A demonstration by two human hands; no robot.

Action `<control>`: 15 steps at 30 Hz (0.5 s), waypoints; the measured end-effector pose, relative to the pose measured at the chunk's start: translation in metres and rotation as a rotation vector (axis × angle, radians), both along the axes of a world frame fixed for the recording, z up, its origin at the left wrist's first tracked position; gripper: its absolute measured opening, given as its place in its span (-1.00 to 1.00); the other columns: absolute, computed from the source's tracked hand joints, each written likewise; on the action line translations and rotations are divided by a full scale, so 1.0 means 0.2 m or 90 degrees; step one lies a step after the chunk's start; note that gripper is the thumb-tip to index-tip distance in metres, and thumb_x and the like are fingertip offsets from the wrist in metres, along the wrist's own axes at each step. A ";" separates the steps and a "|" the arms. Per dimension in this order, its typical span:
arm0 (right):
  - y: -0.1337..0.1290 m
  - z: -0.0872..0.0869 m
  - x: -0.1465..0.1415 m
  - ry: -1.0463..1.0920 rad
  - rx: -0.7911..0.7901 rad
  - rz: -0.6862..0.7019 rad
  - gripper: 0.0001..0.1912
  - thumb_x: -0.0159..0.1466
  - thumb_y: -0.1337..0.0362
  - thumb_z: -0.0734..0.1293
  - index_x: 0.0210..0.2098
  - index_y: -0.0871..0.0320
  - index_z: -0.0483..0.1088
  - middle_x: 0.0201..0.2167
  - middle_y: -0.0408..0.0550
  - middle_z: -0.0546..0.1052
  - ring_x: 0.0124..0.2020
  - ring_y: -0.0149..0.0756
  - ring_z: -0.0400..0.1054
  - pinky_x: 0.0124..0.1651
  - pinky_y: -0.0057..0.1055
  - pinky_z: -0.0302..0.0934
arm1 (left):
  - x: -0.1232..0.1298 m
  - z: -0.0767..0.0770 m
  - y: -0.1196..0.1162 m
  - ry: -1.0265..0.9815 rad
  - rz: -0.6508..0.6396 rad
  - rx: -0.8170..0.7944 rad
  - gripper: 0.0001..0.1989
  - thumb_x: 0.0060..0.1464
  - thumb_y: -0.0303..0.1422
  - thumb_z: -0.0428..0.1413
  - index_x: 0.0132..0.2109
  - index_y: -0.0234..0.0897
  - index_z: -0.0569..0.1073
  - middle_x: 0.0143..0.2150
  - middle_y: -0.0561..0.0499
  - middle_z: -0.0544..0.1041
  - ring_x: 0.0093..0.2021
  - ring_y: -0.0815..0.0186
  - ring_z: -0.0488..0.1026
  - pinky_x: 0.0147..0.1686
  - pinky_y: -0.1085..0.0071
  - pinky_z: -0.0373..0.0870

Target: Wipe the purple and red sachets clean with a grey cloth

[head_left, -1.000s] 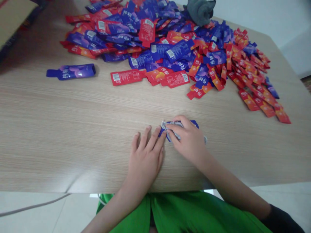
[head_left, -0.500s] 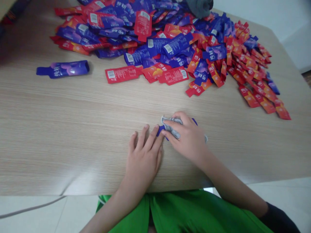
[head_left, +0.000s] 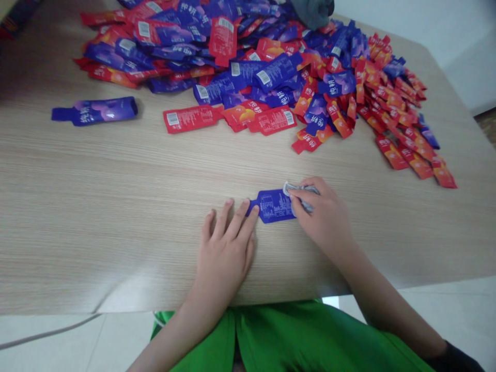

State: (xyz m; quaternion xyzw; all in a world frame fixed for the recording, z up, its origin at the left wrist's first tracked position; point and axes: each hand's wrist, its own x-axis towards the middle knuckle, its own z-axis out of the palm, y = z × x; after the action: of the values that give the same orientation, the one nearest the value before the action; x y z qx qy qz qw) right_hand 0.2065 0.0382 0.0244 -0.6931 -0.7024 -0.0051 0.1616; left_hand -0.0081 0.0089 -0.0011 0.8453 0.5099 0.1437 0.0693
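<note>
The fingers of the right hand (head_left: 327, 214) are pinching a bunched grey cloth (head_left: 314, 190) against the right-hand part of a blue pouch (head_left: 274, 206). The fingers of the left hand (head_left: 228, 250) are lying flat and slightly spread, with the tips of the foremost ones pressing on the pouch's narrow neck. The pouch is resting on the bench (head_left: 116, 206) between the two hands, printed side up, neck pointing left.

Half a second ago the cloth was covering the part next to the neck; now it is sitting further right, and most of the small print is showing. The left hand is keeping its place on the neck. This is looking like a wiping stroke well along the pouch, with the neck serving as the anchor. The right hand and cloth are hiding the far end, so its state is not showing.

Further out, a purple pouch (head_left: 104, 111) is lying alone to the left, and a red pouch (head_left: 191, 119) is lying at the front edge of a large mixed pile (head_left: 240, 72). Orange-red pouches (head_left: 403, 124) are overlapping in rows to the right. A dark grey object (head_left: 320, 13) is sitting at the back. None of these is touching the hands or getting in the cloth's way.
</note>
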 end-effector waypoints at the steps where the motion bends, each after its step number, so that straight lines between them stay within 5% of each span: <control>1: -0.01 0.00 0.02 0.007 0.000 -0.008 -0.79 0.31 0.28 0.31 -0.22 0.07 0.62 -0.09 0.00 0.52 -0.20 -0.19 0.45 -0.26 -0.30 0.29 | 0.00 0.00 0.00 -0.002 0.001 -0.001 -0.53 0.35 -0.33 -0.09 0.34 -0.16 0.31 0.38 0.06 0.31 0.36 -0.04 0.24 0.26 -0.07 0.10; 10: -0.04 -0.05 0.14 0.092 0.016 -0.057 -0.75 0.31 0.24 0.29 -0.21 0.14 0.62 -0.17 0.05 0.52 -0.25 -0.19 0.45 -0.23 -0.23 0.33 | 0.00 0.00 0.00 -0.017 0.000 -0.010 -0.53 0.35 -0.32 -0.07 0.35 -0.14 0.29 0.39 0.08 0.30 0.37 -0.05 0.23 0.27 -0.09 0.11; 15: -0.03 0.02 0.17 0.134 0.034 -0.031 -0.77 0.31 0.24 0.29 -0.19 0.11 0.59 -0.18 0.03 0.52 -0.22 -0.17 0.46 -0.15 -0.17 0.36 | 0.00 0.00 0.00 -0.020 0.002 -0.018 -0.52 0.33 -0.34 -0.05 0.35 -0.14 0.31 0.38 0.03 0.31 0.37 -0.06 0.22 0.28 -0.10 0.12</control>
State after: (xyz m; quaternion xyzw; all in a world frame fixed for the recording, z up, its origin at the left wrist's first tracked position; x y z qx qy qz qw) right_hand 0.2409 0.0320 0.0280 -0.7020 -0.6643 0.0447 0.2528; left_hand -0.0085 0.0088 -0.0003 0.8412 0.5119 0.1497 0.0891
